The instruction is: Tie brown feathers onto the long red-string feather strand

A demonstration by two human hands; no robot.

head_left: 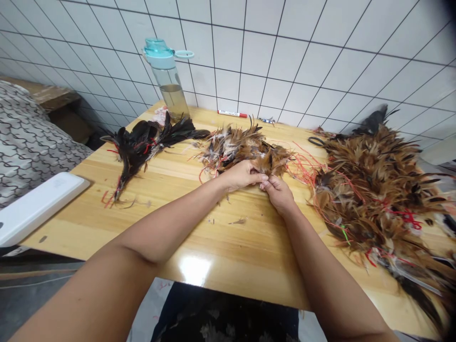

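Note:
My left hand and my right hand meet at the front edge of a loose pile of brown feathers in the middle of the table. The left fingers are pinched at the base of a small tuft of brown feathers that rises just behind them. Fingertip to fingertip with it, the right thumb and fingers are pressed together. Whatever lies between the right fingertips is too small to make out. Red string trails from the pile toward the right.
Bundled brown feathers cover the table's right side, tied with red string. At left lie black feather bundles. A water bottle and a red-white marker are near the tiled wall. A white device sits at the left edge.

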